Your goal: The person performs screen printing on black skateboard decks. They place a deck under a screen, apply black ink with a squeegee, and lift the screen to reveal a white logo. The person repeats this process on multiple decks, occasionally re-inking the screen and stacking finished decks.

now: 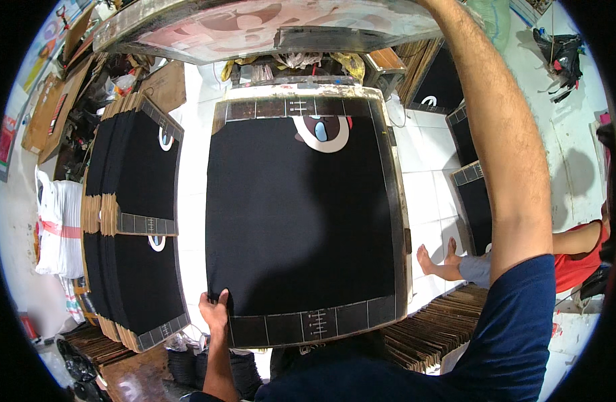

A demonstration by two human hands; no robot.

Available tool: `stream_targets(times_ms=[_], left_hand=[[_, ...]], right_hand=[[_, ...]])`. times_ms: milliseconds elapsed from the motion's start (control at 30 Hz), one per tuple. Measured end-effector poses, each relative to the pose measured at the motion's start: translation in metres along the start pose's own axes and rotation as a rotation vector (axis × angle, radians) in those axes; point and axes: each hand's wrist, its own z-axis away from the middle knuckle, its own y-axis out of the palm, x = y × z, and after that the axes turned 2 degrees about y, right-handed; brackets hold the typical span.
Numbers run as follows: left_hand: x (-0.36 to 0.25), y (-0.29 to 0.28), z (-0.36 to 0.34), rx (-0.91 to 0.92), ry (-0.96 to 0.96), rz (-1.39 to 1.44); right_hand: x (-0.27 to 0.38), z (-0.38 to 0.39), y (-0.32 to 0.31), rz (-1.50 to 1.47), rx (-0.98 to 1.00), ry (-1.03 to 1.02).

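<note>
In front of me a board (311, 328) with marked bands at both ends carries black fabric (288, 201), printed near its far edge with a white ring design (321, 144). My left hand (214, 305) grips the board's near left corner at the fabric's edge, thumb on top and other fingers partly hidden. My right arm stretches up past the top edge of the view beside a raised, paint-stained screen frame (221, 33); that hand is out of sight.
Stacked boards with black printed fabric stand at left (147, 281) and right (472, 201). A white sack (60, 238) lies far left. Cardboard sheets (428, 328) line the lower right. A barefoot person (576, 261) in red is at the right, near my arm.
</note>
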Motion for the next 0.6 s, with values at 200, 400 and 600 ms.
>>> stream_targets(times_ms=[200,400,600], left_hand=[[-0.024,0.007,-0.014,-0.043,-0.004,-0.144],[-0.037,0.011,-0.015,-0.093,-0.047,-0.072],[0.005,0.023,-0.038,-0.068,-0.116,-0.165]], right_hand=[[-0.008,-0.016,0.002,-0.060,-0.025,-0.094],[-0.013,-0.025,0.009,-0.026,-0.001,-0.061],[-0.001,-0.001,0.005,-0.009,-0.063,-0.080]])
